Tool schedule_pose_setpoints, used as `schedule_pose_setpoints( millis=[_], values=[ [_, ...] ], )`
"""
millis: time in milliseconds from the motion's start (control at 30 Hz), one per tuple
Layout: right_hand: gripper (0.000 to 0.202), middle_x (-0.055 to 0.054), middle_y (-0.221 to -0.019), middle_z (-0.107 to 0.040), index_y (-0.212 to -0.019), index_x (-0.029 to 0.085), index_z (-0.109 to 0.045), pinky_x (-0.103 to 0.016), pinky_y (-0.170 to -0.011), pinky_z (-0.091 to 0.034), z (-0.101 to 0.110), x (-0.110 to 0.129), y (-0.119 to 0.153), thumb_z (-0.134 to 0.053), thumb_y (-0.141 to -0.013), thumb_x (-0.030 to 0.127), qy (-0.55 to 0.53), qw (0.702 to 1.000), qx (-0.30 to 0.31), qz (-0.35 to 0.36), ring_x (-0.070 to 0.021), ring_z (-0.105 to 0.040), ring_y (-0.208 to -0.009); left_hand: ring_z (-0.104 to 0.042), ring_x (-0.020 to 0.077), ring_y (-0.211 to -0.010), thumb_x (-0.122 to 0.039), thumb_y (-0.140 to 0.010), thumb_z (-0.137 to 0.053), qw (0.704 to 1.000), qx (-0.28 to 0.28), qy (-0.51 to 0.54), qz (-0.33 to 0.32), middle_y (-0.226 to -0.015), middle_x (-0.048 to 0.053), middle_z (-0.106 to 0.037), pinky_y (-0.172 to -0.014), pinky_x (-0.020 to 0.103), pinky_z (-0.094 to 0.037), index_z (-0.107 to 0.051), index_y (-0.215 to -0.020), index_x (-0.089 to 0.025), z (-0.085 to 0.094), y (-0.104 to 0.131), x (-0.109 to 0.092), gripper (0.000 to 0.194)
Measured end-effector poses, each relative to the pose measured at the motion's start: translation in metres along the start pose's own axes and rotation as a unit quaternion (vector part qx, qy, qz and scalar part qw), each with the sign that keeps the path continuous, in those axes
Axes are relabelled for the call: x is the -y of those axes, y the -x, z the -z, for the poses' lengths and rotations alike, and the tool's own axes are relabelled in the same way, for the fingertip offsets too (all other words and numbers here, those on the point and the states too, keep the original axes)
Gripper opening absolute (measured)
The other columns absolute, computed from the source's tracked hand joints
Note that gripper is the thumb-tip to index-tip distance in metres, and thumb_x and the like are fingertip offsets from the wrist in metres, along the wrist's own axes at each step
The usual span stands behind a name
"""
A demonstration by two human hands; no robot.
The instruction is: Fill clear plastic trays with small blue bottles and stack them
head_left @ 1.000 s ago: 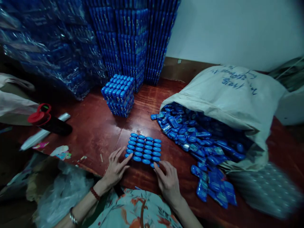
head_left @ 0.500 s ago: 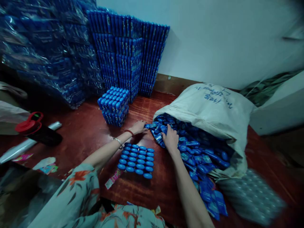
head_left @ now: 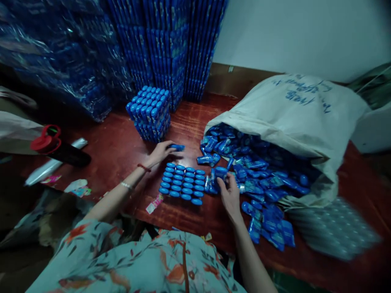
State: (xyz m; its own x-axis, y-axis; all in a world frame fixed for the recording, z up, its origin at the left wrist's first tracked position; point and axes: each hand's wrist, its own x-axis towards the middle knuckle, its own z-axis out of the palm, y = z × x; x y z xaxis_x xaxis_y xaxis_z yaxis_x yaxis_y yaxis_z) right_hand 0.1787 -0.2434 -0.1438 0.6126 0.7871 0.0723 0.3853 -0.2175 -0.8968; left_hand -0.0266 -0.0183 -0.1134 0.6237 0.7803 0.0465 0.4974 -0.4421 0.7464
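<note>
My left hand [head_left: 161, 151] is closed around the end of a small blue bottle [head_left: 177, 147], held lying sideways just above the red-brown tabletop. Between thumb and fingers of my right hand [head_left: 230, 194] is another small blue bottle [head_left: 220, 172]. Near my right fingers, a few loose bottles [head_left: 211, 185] lie against the right side of a neat block of upright blue bottles [head_left: 182, 182] with rounded tops. Behind my right hand, loose blue bottles [head_left: 256, 175] spill from the mouth of a white sack [head_left: 305, 110].
A stacked block of blue bottles [head_left: 149, 112] stands beyond my left hand, before tall blue stacks [head_left: 165, 53] at the wall. At left are a dark flask with a red lid [head_left: 50, 140] and a plastic roll [head_left: 45, 169]. Clear moulded trays [head_left: 339, 228] lie at right.
My left hand has drawn back left from the sack with a bottle. My right hand has come nearer to me, holding one, and loose bottles now lie beside the block. The view has tilted down.
</note>
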Motion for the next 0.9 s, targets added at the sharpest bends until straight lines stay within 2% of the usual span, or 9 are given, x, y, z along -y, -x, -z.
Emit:
schedule_pose_setpoints(
  millis=[100, 200, 367, 433, 533, 600, 700, 800, 900],
  values=[
    [0.036, -0.002, -0.088, -0.061, -0.098, 0.019, -0.056, -0.030, -0.078, -0.044, 0.006, -0.005, 0.030, -0.061, -0.075, 0.046, -0.139, 0.986, -0.028, -0.084, -0.0167, -0.055, -0.082, -0.059, 0.0182, -0.092, -0.041, -0.081, -0.054, 0.988, -0.136, 0.057, 0.037, -0.100, 0.007, -0.065, -0.084, 0.028, -0.045, -0.061, -0.100, -0.013, 0.026, 0.066, 0.003, 0.034],
    [0.038, -0.002, -0.091, -0.062, -0.098, 0.020, -0.057, -0.028, -0.074, -0.046, 0.007, -0.007, 0.059, -0.066, -0.071, 0.044, -0.235, 0.958, 0.017, -0.163, -0.0153, -0.057, -0.079, -0.060, 0.0178, -0.083, -0.048, -0.076, -0.059, 0.969, -0.179, 0.119, 0.122, -0.091, 0.005, -0.065, -0.077, 0.028, -0.048, -0.061, -0.095, -0.014, 0.038, 0.134, 0.006, 0.040],
    [0.056, -0.003, -0.087, -0.062, -0.122, 0.021, -0.046, -0.029, -0.065, -0.047, 0.002, -0.017, 0.083, -0.061, -0.075, 0.047, -0.128, 0.974, 0.052, -0.179, -0.0166, -0.058, -0.073, -0.059, 0.0173, -0.073, -0.052, -0.070, -0.063, 0.941, -0.188, 0.152, 0.236, -0.078, 0.002, -0.064, -0.069, 0.028, -0.049, -0.062, -0.089, -0.015, 0.016, 0.201, 0.022, 0.042],
    [0.052, -0.006, -0.091, -0.061, -0.125, 0.020, -0.047, -0.036, -0.074, -0.047, 0.002, -0.019, 0.081, -0.055, -0.080, 0.045, 0.040, 0.994, 0.055, -0.086, -0.0209, -0.057, -0.083, -0.059, 0.0181, -0.072, -0.053, -0.071, -0.060, 0.939, -0.188, 0.130, 0.257, -0.077, 0.003, -0.064, -0.069, 0.030, -0.049, -0.062, -0.087, -0.015, 0.001, 0.207, 0.030, 0.042],
    [0.042, -0.014, -0.105, -0.057, -0.118, 0.018, -0.056, -0.045, -0.081, -0.043, 0.005, -0.013, 0.075, -0.047, -0.086, 0.042, 0.243, 0.967, 0.010, 0.071, -0.0273, -0.052, -0.097, -0.058, 0.0207, -0.077, -0.049, -0.078, -0.054, 0.945, -0.205, 0.042, 0.250, -0.083, 0.006, -0.064, -0.075, 0.037, -0.049, -0.063, -0.091, -0.015, -0.015, 0.201, 0.034, 0.037],
    [0.037, -0.014, -0.104, -0.057, -0.115, 0.018, -0.059, -0.045, -0.082, -0.043, 0.007, -0.006, 0.073, -0.047, -0.087, 0.040, 0.254, 0.955, -0.014, 0.156, -0.0267, -0.052, -0.097, -0.057, 0.0238, -0.090, -0.043, -0.082, -0.053, 0.944, -0.253, -0.039, 0.207, -0.095, 0.009, -0.063, -0.085, 0.042, -0.046, -0.063, -0.097, -0.016, -0.019, 0.193, 0.029, 0.033],
    [0.032, -0.009, -0.101, -0.059, -0.117, 0.022, -0.057, -0.038, -0.085, -0.045, 0.005, 0.002, 0.077, -0.050, -0.088, 0.034, 0.167, 0.956, 0.074, 0.230, -0.0210, -0.055, -0.095, -0.052, 0.0239, -0.108, -0.037, -0.087, -0.050, 0.949, -0.289, -0.083, 0.090, -0.114, 0.011, -0.057, -0.096, 0.042, -0.041, -0.060, -0.112, -0.019, -0.021, 0.182, 0.013, 0.032],
    [0.027, -0.007, -0.099, -0.062, -0.112, 0.023, -0.060, -0.033, -0.082, -0.047, -0.004, 0.002, 0.076, -0.051, -0.088, 0.031, 0.098, 0.958, 0.146, 0.225, -0.0177, -0.059, -0.090, -0.044, 0.0225, -0.123, -0.035, -0.090, -0.048, 0.983, -0.158, -0.069, -0.057, -0.133, 0.010, -0.048, -0.104, 0.041, -0.035, -0.053, -0.124, -0.023, -0.026, 0.168, 0.000, 0.037],
    [0.024, -0.006, -0.093, -0.067, -0.099, 0.021, -0.066, -0.033, -0.080, -0.047, -0.015, 0.000, 0.058, -0.053, -0.085, 0.035, 0.049, 0.976, 0.113, 0.181, -0.0179, -0.061, -0.085, -0.033, 0.0225, -0.133, -0.035, -0.093, -0.042, 0.990, -0.020, -0.060, -0.126, -0.146, 0.008, -0.035, -0.111, 0.043, -0.026, -0.050, -0.129, -0.024, -0.031, 0.147, -0.001, 0.039]
  ],
)
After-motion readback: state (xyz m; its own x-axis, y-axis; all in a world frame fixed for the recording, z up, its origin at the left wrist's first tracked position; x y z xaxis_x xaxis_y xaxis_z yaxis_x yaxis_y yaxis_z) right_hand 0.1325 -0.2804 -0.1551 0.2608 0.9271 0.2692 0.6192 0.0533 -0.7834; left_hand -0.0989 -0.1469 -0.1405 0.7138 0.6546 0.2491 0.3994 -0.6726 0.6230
